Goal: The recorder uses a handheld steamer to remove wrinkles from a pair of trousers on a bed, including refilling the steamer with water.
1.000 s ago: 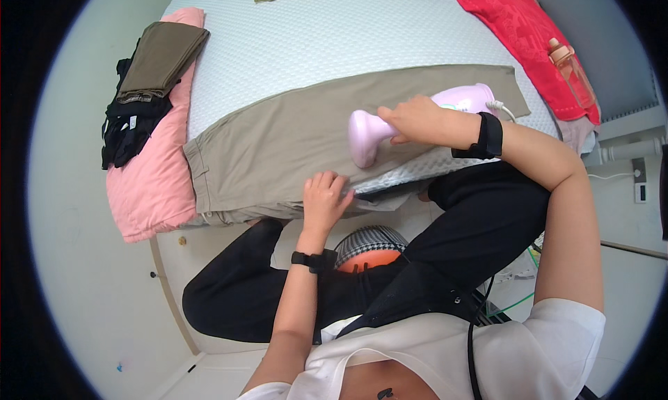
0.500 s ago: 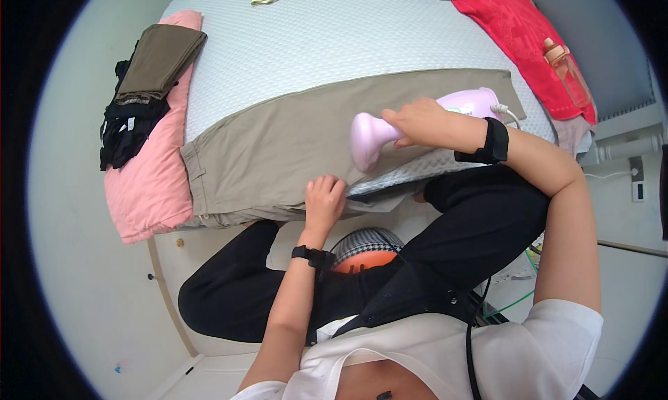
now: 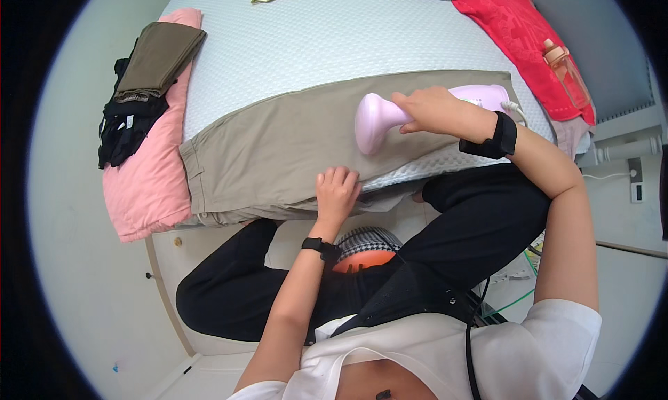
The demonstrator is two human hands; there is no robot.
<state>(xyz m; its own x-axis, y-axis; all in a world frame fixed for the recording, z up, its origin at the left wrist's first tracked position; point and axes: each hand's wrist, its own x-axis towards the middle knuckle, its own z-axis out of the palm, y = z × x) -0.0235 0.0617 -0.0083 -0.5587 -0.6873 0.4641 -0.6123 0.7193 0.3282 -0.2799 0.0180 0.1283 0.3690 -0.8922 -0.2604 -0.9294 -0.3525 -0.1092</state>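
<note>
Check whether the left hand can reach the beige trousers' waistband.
Probably yes: the left hand is at the near edge of the beige trousers, and only their cloth lies between it and the waistband. The right hand, holding the lilac steamer, is farther right.

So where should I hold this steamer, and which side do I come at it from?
I'd grip the steamer by the narrow part behind its flared head, where your right hand wraps it. Come from the right: the head points left, so your hand stays behind it. Mind the cord at the back end.
</note>
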